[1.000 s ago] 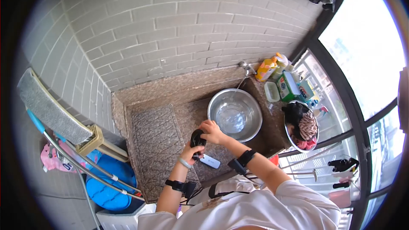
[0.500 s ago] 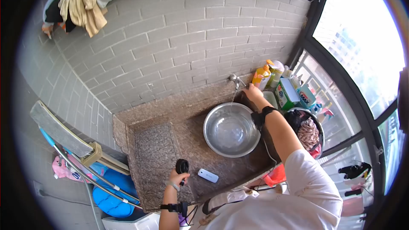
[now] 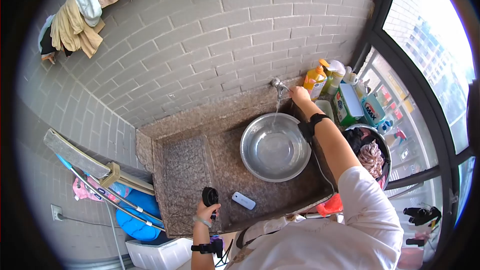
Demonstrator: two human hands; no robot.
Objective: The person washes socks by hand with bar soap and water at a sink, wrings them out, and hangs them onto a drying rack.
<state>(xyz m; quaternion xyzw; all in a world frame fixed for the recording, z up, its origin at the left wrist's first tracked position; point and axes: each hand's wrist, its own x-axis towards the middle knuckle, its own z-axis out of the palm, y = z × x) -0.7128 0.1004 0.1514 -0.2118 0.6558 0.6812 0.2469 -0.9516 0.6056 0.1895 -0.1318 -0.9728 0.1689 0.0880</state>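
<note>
My right hand point(image 3: 300, 95) is closed on the lever of the wall tap point(image 3: 278, 84). Water runs from the spout into a round metal basin point(image 3: 276, 174), which holds some clear water and stands in the stone sink point(image 3: 225, 142). In my left hand point(image 3: 204, 211), above the sink's front left part, is a black round-headed object with a handle point(image 3: 210, 196); its exact kind is unclear. Just right of that hand, a small pale blue-white oblong object point(image 3: 243, 200) lies on the stone.
Right of the tap stand a yellow pump bottle point(image 3: 315, 81), a green box point(image 3: 348, 104) and a teal detergent pack point(image 3: 372, 110). A metal bowl of clothes point(image 3: 371, 157) sits beyond my right forearm. A mop point(image 3: 85, 157) and blue tub point(image 3: 135, 220) are at left.
The water stream from the tap looks thicker than before. My right hand stays at the tap lever, and my left hand keeps its black object. The camera view has shifted slightly.
</note>
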